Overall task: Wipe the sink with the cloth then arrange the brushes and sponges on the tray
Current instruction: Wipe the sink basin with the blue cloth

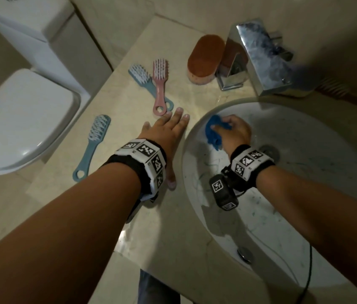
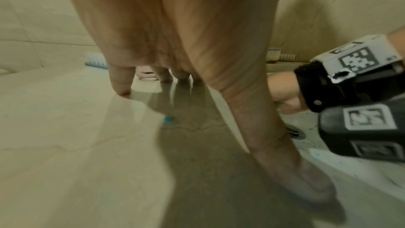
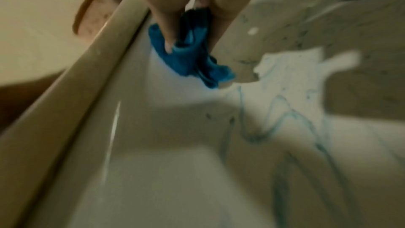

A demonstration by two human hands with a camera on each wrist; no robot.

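On the beige marble counter [image 1: 116, 102], toilet [image 1: 19, 119] at nine o'clock, our left hand [image 1: 164, 132] lies flat, fingers spread. Our right hand [image 1: 236, 132] grips the crumpled blue cloth [image 1: 213, 133] against the sink [image 1: 305, 194] wall at ten o'clock, teal streaks everywhere.

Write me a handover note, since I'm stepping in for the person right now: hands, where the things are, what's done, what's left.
Right hand grips the bunched blue cloth against the sink wall near its left rim.
Left hand lies flat on the counter, holding nothing.
On the counter: lone blue brush on the left, a second blue brush and the pink brush side by side, the orange sponge by the tap.
Done: wiping is under way.
Left: blue streaks remain across the basin; no brush or sponge is arranged yet. No tray is in view.
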